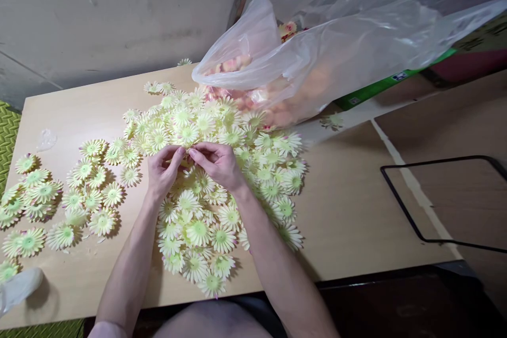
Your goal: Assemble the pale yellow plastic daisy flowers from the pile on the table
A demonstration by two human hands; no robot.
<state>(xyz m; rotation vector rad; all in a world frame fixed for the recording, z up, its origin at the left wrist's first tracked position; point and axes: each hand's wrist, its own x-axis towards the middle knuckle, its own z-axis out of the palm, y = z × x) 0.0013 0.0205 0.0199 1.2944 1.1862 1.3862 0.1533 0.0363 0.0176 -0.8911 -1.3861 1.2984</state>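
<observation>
My left hand [163,170] and my right hand [218,165] meet above a large pile of pale yellow-green artificial flower heads [198,231]. Thumb and forefinger of each hand are pinched together, and the fingertips almost touch. Between them is an artificial flower [187,150], mostly hidden by the fingers, with only a bit of pale yellow showing. Many flower heads in the pile have green centres, and some have pink petal tips. The pile spreads behind my hands and between my forearms.
A translucent plastic bag [285,79] of pink and peach flower pieces lies at the back right. Smaller flower clusters [93,199] lie to the left. A white rounded object [24,286] is near the front left corner. A black metal frame [431,162] stands at the right.
</observation>
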